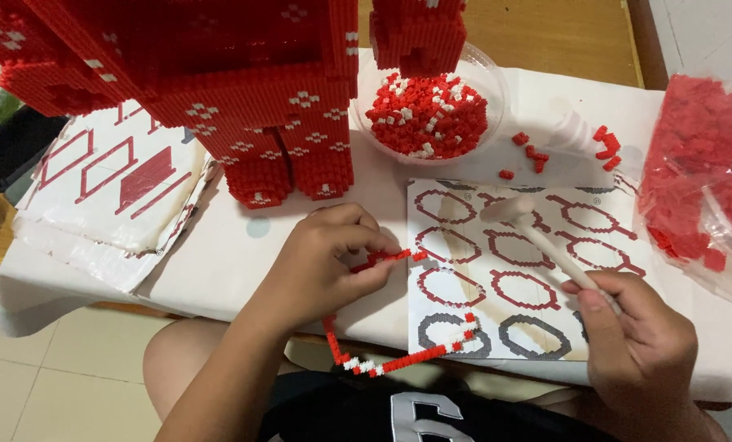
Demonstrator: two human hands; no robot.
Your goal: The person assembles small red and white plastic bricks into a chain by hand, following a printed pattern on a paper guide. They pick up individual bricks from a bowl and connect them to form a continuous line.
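Observation:
My left hand (326, 263) pinches the upper edge of a thin ring of small red and white blocks (382, 360), which lies half on the table's front edge and half over my lap. My right hand (637, 337) grips the handle of a small white mallet (523, 219), whose head rests over a printed instruction sheet (546, 270) showing rows of red and grey ring outlines. The ring's lower right corner overlaps the sheet's bottom left.
A large red block figure (243, 90) with white flower marks stands at the back left. Behind the sheet sits a clear bowl (497, 82) of red and white blocks. Loose red blocks (533, 151), a clear bag of red blocks (701, 172) and stacked instruction pages (112, 180) surround it.

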